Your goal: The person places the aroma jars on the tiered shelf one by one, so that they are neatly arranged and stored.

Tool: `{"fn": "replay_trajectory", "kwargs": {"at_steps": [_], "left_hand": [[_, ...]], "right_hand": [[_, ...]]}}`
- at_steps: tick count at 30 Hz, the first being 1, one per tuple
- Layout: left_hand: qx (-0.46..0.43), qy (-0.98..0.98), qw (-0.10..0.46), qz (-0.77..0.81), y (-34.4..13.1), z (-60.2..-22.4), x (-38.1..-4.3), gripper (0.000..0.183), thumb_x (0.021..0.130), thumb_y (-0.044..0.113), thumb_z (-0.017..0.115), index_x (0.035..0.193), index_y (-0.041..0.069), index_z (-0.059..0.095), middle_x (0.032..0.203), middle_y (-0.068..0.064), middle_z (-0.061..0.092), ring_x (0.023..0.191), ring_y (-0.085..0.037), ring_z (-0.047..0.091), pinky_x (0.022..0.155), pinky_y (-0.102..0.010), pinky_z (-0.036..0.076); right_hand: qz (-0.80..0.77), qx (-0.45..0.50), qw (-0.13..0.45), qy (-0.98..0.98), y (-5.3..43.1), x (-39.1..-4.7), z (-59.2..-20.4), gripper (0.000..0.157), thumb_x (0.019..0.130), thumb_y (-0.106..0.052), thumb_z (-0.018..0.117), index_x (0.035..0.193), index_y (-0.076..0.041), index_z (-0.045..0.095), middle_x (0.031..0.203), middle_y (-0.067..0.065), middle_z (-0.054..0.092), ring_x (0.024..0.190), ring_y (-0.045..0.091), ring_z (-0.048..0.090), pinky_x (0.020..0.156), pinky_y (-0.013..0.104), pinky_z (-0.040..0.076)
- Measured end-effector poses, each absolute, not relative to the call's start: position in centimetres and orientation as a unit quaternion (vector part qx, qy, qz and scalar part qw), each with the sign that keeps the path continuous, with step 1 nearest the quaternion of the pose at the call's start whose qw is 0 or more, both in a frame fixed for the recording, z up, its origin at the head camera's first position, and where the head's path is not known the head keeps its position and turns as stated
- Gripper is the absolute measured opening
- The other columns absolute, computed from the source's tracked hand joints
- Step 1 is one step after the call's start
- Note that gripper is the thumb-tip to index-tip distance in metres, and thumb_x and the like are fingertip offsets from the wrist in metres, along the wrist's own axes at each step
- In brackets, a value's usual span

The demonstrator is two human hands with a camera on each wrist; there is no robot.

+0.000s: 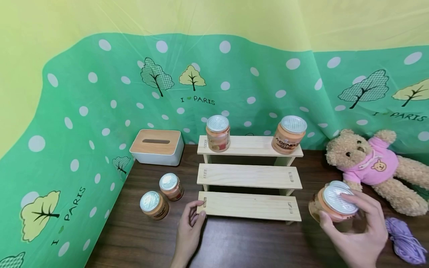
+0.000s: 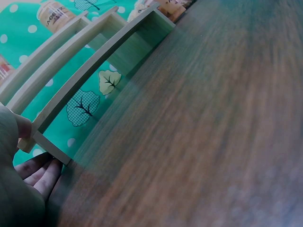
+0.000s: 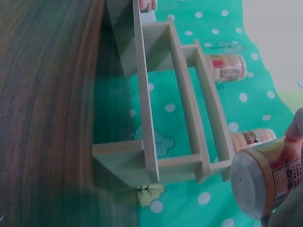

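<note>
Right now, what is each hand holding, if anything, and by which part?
The right hand holds a jar by its side, with fingertips reaching over the lid. The left hand grips the lowest wooden step by its left end.

Dotted green backdrop (image 1: pixel 234 70), dark wooden table (image 1: pixel 134 242)

We see wood, gloss, plush.
We make out a smooth, matt, pale-wood three-tier shelf (image 1: pixel 249 176); round orange jars (image 1: pixel 319 206) with glossy silvery lids (image 1: pixel 335 198); a dark-brown, wood-grained, faintly shiny table (image 1: pixel 234 242); a fluffy beige teddy bear (image 1: pixel 370 165).
</note>
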State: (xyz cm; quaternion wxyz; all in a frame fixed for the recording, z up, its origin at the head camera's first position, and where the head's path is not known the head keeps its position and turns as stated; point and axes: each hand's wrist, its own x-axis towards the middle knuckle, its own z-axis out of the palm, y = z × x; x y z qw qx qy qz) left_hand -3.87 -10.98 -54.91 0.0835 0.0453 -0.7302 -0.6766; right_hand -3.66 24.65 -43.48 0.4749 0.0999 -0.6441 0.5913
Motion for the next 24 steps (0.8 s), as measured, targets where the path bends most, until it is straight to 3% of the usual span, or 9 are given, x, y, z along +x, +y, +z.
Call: {"fn": "replay_trajectory", "kwargs": {"at_steps": [6,16,24], "left_hand": [[0.043,-0.729,0.087,-0.677,-11.0,-55.0,-3.9,0.026,0.108,0.008,0.072,0.133,0.005,0.069,0.144,-0.017,0.072,0.136,-0.010,0.064,0.108,-0.020,0.055],[0.045,-0.731,0.087,-0.675,-11.0,-54.9,-3.9,0.025,0.108,0.008,0.073,0.133,0.006,0.069,0.143,-0.016,0.072,0.135,-0.010,0.064,0.107,-0.020,0.055],[0.042,-0.729,0.086,-0.678,-11.0,-54.9,-4.0,0.025,0.108,0.007,0.072,0.133,0.004,0.068,0.143,-0.018,0.071,0.133,-0.009,0.065,0.107,-0.020,0.056]], "right_hand": [[0.562,0.115,0.458,-0.679,24.0,-4.1,-43.1,0.051,0.069,0.005,0.086,0.117,0.018,0.073,0.129,0.007,0.072,0.121,0.017,0.062,0.093,0.012,0.051],[0.558,0.143,0.440,-0.689,22.9,-5.2,-43.0,0.051,0.068,0.004,0.087,0.114,0.019,0.072,0.130,0.009,0.071,0.122,0.019,0.063,0.095,0.013,0.053],[0.573,0.166,0.426,-0.681,21.8,-6.2,-43.0,0.054,0.063,0.012,0.085,0.115,0.021,0.069,0.129,0.013,0.071,0.118,0.020,0.063,0.093,0.012,0.056]]}}
